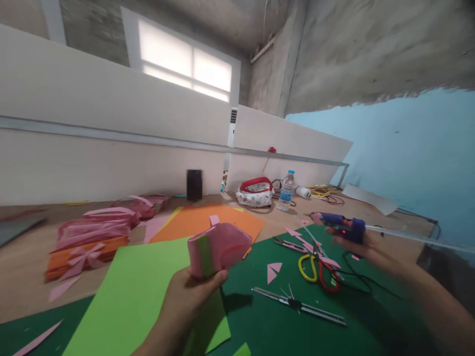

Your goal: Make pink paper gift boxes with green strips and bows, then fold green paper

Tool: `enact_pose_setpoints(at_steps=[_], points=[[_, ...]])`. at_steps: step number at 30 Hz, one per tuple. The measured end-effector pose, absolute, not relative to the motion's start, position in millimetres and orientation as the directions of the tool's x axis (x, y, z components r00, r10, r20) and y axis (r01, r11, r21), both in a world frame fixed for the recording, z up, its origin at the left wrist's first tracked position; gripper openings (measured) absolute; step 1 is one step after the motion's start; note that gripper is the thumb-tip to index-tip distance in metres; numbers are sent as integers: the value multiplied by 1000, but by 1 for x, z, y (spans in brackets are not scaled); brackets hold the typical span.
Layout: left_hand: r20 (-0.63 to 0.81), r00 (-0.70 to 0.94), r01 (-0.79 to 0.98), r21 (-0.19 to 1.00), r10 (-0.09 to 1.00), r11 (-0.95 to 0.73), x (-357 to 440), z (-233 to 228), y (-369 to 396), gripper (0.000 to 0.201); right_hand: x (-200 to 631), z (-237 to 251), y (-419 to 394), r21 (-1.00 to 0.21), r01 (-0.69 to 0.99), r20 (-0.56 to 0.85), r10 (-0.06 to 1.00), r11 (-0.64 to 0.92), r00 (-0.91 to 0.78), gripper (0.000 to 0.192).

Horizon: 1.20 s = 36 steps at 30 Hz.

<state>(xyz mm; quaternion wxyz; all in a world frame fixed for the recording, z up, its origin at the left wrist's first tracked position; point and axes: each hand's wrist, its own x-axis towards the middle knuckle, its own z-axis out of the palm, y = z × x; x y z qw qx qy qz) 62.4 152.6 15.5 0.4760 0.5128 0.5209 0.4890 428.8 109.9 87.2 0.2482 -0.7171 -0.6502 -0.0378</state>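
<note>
My left hand [195, 291] is closed around the lower part of a pink paper piece with a green strip [218, 247], held up over the mat. A small pink tab sticks up from its top edge. On the right, my right hand [352, 244] grips a blue glue gun [341, 226] with a red light; a clear glue stick runs out of its back. The gun's nozzle points left, apart from the paper piece. Below my left hand lies a light green sheet [137, 282], with an orange sheet [215, 222] behind it.
Scissors with yellow and red handles [308, 268], a metal compass-like tool [297, 304] and pink scraps [273, 272] lie on the dark green mat [252, 331]. Folded pink and orange papers [92, 235] are stacked left. Behind stand a water bottle [286, 192], a pouch [256, 194] and a black phone [194, 184].
</note>
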Motion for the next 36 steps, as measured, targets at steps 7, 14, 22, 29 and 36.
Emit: enact_pose_setpoints(at_steps=[7, 14, 22, 29, 36], points=[[308, -14, 400, 873, 951, -277, 52, 23, 156, 14, 312, 95, 71, -544, 731, 271, 911, 411, -311, 23], [429, 55, 465, 788, 902, -403, 56, 15, 156, 16, 298, 65, 96, -263, 828, 419, 832, 495, -364, 12], [476, 95, 471, 753, 875, -460, 55, 14, 156, 14, 295, 44, 107, -99, 840, 429, 784, 534, -448, 5], [496, 104, 457, 746, 862, -485, 57, 13, 154, 13, 292, 45, 102, -15, 869, 413, 795, 494, -444, 6], [488, 94, 437, 763, 868, -476, 59, 16, 152, 12, 295, 42, 101, -3, 893, 426, 808, 451, -407, 7]])
